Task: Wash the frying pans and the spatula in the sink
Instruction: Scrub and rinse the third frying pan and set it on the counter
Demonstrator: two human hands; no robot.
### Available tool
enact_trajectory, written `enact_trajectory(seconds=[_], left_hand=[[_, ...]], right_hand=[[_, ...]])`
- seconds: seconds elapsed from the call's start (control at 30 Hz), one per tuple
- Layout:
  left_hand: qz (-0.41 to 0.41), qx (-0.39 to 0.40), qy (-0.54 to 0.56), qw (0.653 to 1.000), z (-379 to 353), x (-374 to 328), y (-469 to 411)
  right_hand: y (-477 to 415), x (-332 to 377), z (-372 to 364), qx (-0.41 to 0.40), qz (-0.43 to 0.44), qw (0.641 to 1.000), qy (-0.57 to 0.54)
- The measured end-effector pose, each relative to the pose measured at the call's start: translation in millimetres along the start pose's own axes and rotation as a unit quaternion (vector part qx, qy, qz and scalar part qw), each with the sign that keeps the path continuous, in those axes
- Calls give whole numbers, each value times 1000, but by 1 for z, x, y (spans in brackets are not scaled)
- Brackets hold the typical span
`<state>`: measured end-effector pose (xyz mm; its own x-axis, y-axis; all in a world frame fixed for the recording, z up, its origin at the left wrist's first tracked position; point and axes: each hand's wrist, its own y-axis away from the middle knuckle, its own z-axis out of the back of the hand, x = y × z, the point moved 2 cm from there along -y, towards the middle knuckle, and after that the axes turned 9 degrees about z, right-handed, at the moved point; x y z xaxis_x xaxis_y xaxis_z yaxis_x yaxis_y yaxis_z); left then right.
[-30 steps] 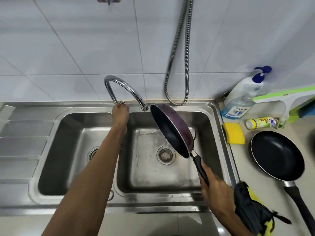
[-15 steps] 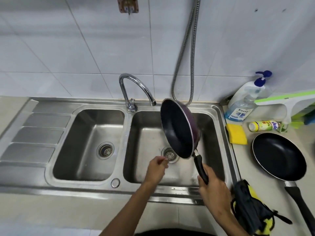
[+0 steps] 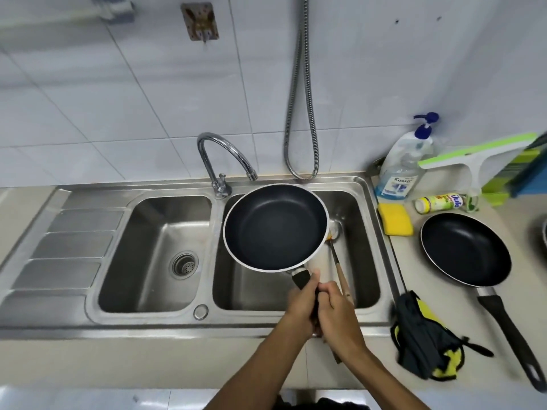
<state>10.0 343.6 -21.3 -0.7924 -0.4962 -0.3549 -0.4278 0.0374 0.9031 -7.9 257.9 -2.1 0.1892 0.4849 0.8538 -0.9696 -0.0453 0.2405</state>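
Head view, both hands (left (image 3: 300, 300), right (image 3: 336, 313)) wrapped round frying pan (image 3: 275, 227) handle, pan apparently level over right sink basin (image 3: 359, 253)

— Where do we have everything?

— We have the double sink (image 3: 371, 232) ahead of us, the tap (image 3: 220, 156) behind the divider and a hose (image 3: 300, 113) hanging on the wall behind the right basin. We hold one frying pan (image 3: 275, 227) over the right basin, our left hand (image 3: 302, 300) and right hand (image 3: 337, 315) together on its handle.

— And the spatula (image 3: 340, 267)?

— In the right basin, under the pan's right edge. On the counter to our right lie the second pan (image 3: 464, 250), a sponge (image 3: 395, 218) just beside the sink, a pump bottle (image 3: 405, 167) behind it, and a cloth (image 3: 420, 344) nearest us.
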Motion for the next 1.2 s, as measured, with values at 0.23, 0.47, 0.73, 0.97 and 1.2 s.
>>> enact_trajectory(seconds=[0.23,0.47,0.73,0.97,1.2], left_hand=[[-79,-106,7,991,5,-6,-12],[-55,-45,-25,997,52,20,-12],[-106,-35,-154,982,76,17,16],[-136,14,-226,964,95,19,47],[-181,-17,-331,926,96,9,76]], right_hand=[[-3,3,34,58,100,985,130],[39,-123,145,-66,37,879,471],[27,-142,167,-169,81,963,192],[-44,29,84,71,301,907,285],[-111,79,-11,160,352,818,427]])
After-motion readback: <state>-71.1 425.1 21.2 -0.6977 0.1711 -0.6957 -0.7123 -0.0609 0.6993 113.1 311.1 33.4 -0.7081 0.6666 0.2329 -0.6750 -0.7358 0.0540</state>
